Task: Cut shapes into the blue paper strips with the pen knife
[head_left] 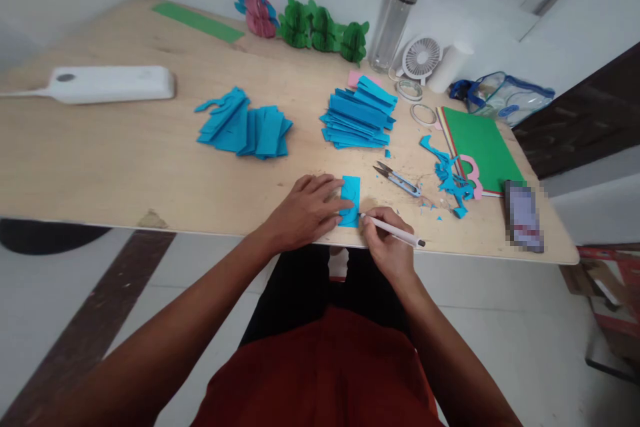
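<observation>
My left hand (306, 208) lies flat on the wooden table (125, 167), its fingers pressing down a small folded blue paper piece (351, 195) near the front edge. My right hand (386, 240) grips a white pen (395, 231), whose tip touches the lower right of that blue piece. A curved line shows on the paper.
Two heaps of blue paper pieces (246, 125) (359, 115) lie further back. Small snips (398, 179), blue scraps (450, 177), green card sheets (477, 147), tape rolls (424, 113), a phone (523, 215), a bottle (396, 20), a small fan (421, 59), paper decorations (323, 28) and a white power strip (113, 83) are also on the table.
</observation>
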A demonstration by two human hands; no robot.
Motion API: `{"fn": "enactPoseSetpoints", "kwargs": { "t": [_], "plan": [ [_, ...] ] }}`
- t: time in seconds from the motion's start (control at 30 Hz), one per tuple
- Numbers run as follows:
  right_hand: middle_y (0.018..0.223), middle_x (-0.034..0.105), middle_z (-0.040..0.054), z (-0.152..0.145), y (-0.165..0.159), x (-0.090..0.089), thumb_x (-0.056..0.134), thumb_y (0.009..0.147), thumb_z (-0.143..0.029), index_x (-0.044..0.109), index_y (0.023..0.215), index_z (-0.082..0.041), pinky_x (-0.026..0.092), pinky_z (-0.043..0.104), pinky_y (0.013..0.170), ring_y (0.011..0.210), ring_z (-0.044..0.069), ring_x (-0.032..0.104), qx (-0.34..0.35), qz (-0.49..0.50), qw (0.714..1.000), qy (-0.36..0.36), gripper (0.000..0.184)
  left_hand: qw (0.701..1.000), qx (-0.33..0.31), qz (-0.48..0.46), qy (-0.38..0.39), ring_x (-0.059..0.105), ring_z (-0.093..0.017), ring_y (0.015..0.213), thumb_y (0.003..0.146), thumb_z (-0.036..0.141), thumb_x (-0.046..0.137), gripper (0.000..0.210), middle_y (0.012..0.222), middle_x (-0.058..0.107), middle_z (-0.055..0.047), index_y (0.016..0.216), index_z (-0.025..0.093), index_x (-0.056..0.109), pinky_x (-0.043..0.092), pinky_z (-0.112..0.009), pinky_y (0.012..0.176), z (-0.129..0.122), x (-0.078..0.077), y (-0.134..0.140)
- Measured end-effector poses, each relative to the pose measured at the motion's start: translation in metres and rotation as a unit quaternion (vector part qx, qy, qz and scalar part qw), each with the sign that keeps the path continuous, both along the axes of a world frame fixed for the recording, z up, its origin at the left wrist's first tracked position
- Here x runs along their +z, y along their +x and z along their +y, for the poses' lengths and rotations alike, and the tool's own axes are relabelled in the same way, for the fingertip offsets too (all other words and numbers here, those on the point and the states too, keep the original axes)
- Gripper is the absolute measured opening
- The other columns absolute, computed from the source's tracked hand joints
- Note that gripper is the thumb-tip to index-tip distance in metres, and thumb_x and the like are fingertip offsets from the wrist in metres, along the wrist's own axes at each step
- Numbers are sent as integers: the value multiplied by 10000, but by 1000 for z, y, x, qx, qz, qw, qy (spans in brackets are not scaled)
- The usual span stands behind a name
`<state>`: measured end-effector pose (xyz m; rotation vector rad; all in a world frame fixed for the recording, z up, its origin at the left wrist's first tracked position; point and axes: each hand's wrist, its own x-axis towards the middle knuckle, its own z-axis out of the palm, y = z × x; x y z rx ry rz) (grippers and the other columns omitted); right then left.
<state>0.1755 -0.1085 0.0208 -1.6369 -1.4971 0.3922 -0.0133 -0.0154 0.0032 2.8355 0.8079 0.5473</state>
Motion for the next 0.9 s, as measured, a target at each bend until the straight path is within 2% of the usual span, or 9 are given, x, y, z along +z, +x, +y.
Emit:
{"fn": "enactPoseSetpoints", "kwargs": {
  "t": [0.47, 0.7, 0.9],
  "plan": [
    [764, 687, 12, 11, 1, -3, 566, 881, -296, 646, 846, -210, 483, 258, 611, 670, 151, 621, 7, 9, 1000, 8, 122, 1000, -2, -6, -13, 423, -340, 1330, 946, 290, 467, 341, 1395, 534, -129, 1233, 273, 651, 343, -546, 1066, 0, 0, 0],
    [991, 744, 62, 6, 0, -4, 504, 958, -286, 672, 1053, -215, 548, 328, 829, 923, 194, 699, 43, -17, 996, 76, 206, 999, -4, -14, -29, 432, -309, 1319, 923, 274, 500, 333, 1385, 546, -101, 1221, 280, 648, 323, -535, 1099, -1, 3, 1],
    [1026, 750, 72, 6, 0, -7, 488, 973, -245, 668, 1105, -213, 547, 367, 847, 938, 211, 693, 74, -87, 990, 83, 226, 999, -5, -12, -38, 416, -309, 1344, 924, 254, 500, 346, 1403, 539, -106, 1240, 278, 638, 314, -546, 1110, -2, 9, 1]
  ]
}}
